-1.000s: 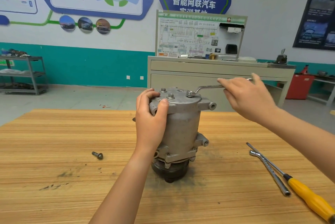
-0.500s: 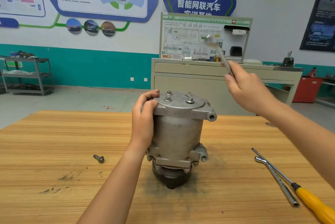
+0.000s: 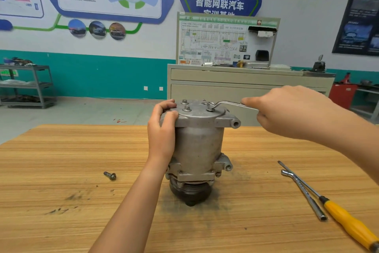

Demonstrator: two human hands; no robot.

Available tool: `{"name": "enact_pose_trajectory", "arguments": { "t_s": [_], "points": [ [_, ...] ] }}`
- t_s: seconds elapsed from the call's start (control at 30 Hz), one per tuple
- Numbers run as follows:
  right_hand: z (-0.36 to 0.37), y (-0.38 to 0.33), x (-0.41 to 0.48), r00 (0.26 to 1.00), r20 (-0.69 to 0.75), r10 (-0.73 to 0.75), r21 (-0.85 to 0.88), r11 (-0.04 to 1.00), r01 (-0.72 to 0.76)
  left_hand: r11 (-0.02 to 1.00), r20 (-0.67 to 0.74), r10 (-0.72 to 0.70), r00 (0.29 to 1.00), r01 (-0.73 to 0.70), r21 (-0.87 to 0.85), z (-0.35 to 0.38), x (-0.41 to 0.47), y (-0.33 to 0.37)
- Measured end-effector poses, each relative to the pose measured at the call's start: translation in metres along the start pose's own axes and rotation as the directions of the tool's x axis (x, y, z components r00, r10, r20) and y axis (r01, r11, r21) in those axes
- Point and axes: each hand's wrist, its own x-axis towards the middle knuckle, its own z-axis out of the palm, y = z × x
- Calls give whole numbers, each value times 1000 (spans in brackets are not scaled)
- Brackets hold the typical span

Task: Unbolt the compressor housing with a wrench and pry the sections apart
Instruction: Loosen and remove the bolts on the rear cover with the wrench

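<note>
Compressor point(image 3: 200, 146) stands upright on the tabletop point(image 3: 61, 170), pulley end down. Left hand point(image 3: 162, 129) wraps the top cover's edge. Right hand point(image 3: 287, 111) grips the wrench point(image 3: 225, 104) handle, its head seated on a cover bolt point(image 3: 210, 109).

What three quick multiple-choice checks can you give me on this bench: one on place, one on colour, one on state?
1. The loose bolt lies:
A. on the table, left of the compressor
B. on a shelf
C. on a cabinet

2. The screwdriver handle is:
A. red
B. yellow
C. blue

3. The wrench is:
A. lying flat on the table
B. set with its end on the compressor's top, gripped by the right hand
C. raised in the air

Answers:
1. A, since the bolt rests on the wood left of the upright compressor.
2. B, since the handle at the table's right edge is plainly yellow.
3. B, since the wrench's bent end meets the top plate and fingers curl round its handle.
</note>
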Motion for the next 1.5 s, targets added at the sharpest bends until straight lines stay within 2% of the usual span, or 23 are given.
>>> {"name": "enact_pose_trajectory", "arguments": {
  "t_s": [0.2, 0.4, 0.6, 0.77, 0.87, 1.0, 1.1, 1.2, 1.3, 1.37, 1.43, 1.5],
  "points": [
    [1, -22, -11, 1000, 9, -30, -230, 973, 31, 1000, 0, 15, 1000, -15, 7, 0, 0, -1],
    [-3, -19, -4, 999, 8, -40, -273, 961, 41, 1000, -13, 18, 1000, -18, -8, 2, -1, 1],
    [-20, -6, 14, 997, 21, -71, -241, 968, 74, 1000, -12, 17, 1000, -17, 8, 1, 0, -1],
    [19, 7, -4, 983, -163, -83, -150, 987, 58, 1000, 30, 16, 999, -16, 11, -1, -1, 0],
    [47, 27, 23, 962, -254, -98, -17, 995, 97, 1000, 45, 3, 999, -3, 4, -2, -1, 1],
    [61, 13, 93, 947, -242, -211, -149, 973, 179, 1000, 67, 3, 998, -3, 4, -6, 2, -2],
    [56, -8, 130, 925, -250, -287, -109, 957, 268, 1000, 72, -5, 997, 3, 17, -7, 3, -6],
    [51, -3, 138, 879, -366, -305, -103, 952, 288, 1000, 71, -2, 997, 1, 7, -7, 3, -4],
    [65, 14, 116, 875, -416, -249, -93, 968, 232, 1000, 51, -10, 999, 11, -20, -4, 1, -2],
    [74, 21, 96, 902, -414, -126, 24, 989, 149, 1000, 40, -13, 999, 14, -21, -3, 0, -1],
    [70, 28, 81, 906, -401, 138, 273, 962, -26, 999, 36, -18, 999, 19, -28, -2, 0, -1],
    [59, 38, 69, 874, -334, 354, 552, 825, -123, 999, 42, -19, 999, 20, -25, -2, 0, 0]
  ]
}}
